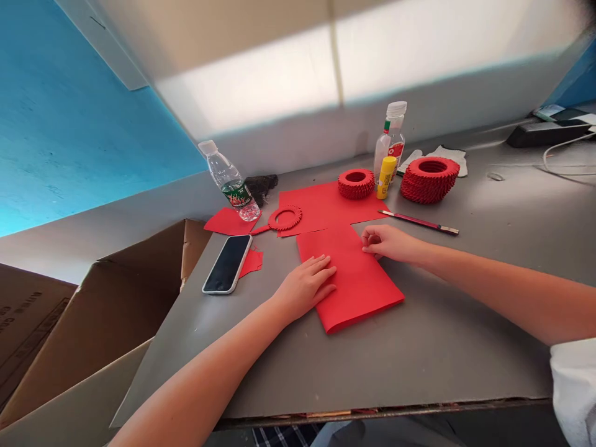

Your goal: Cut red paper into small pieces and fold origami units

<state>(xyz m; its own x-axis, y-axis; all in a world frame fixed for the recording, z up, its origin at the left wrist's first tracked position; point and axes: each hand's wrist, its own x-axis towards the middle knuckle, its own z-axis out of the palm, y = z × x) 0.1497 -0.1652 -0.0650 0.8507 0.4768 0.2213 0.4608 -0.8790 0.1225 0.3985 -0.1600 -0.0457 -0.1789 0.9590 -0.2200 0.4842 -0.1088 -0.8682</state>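
Observation:
A folded sheet of red paper [354, 279] lies on the grey table in front of me, its fold rounded at the near left corner. My left hand [307, 282] rests flat on its left side, fingers stretched out. At the paper's right edge, my right hand [386, 243] has its thumb and fingers pinched together on the edge. Behind the folded piece is a larger flat red sheet [307, 208]. A toothed red paper ring with a tail [285, 218] lies partly on that sheet, left of centre.
A phone [227, 264] and a tilted-looking water bottle [235, 186] are on the left. Two stacks of toothed red rings [356, 185], a yellow glue stick [386, 178], another bottle [395, 133] and a slim red cutter [419, 222] lie beyond my right hand. An open cardboard box [112, 310] stands beside the table's left edge.

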